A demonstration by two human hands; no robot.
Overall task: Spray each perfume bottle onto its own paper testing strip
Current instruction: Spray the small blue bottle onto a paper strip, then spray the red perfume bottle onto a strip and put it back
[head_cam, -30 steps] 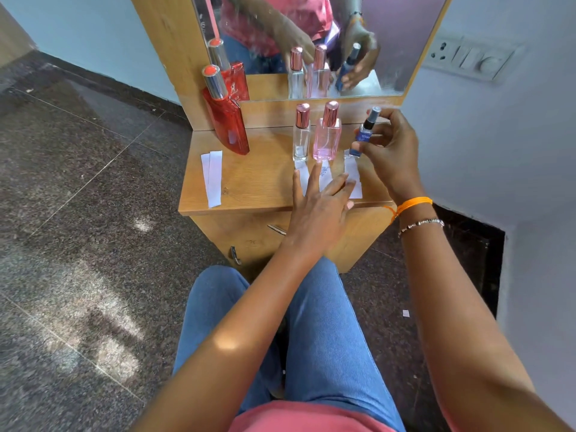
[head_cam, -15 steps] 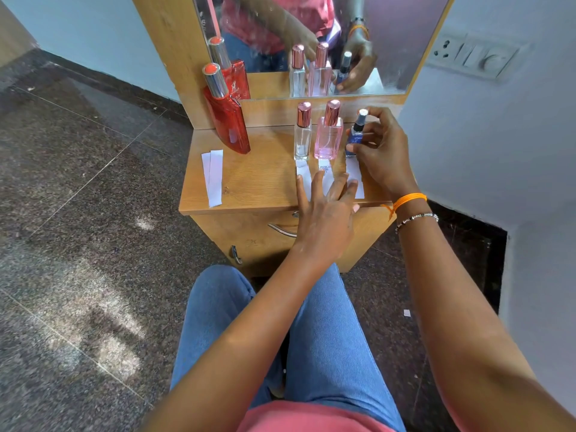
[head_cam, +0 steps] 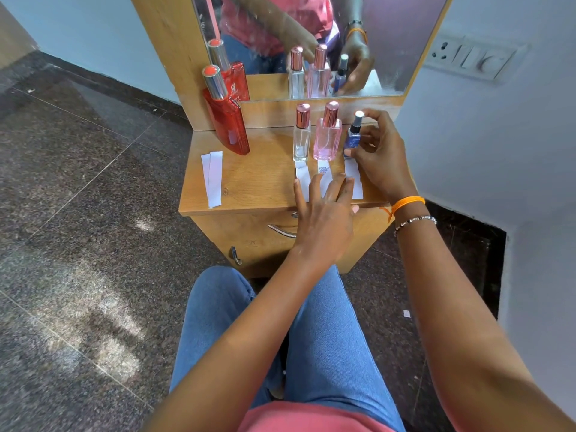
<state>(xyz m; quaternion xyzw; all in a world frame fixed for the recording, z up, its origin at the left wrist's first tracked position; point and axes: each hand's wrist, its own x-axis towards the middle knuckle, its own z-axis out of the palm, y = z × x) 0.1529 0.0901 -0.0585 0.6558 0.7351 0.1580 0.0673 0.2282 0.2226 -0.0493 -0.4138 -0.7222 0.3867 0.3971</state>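
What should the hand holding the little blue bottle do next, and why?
Probably let go of the blue bottle. It stands upright behind its own strip, in line with the others, and the right hand wraps it loosely. The left hand lies flat on the strips.

We sit facing the bench (head_cam: 249, 188), our knees just before its front edge. At its back stands a mirror (head_cam: 389, 42). Far left, a tall bottle (head_cam: 229, 126) leans against the mirror's frame, with two strips (head_cam: 212, 179) lying before it near the front edge. To the right stand three bottles in a row: a slim bottle (head_cam: 301, 141), a wider bottle (head_cam: 327, 141) touching or just beside it, and a small bottle (head_cam: 353, 138) rightmost. A strip lies before each. Our left hand (head_cam: 324, 219) rests across these strips; our right hand (head_cam: 381, 160) is around the small bottle.
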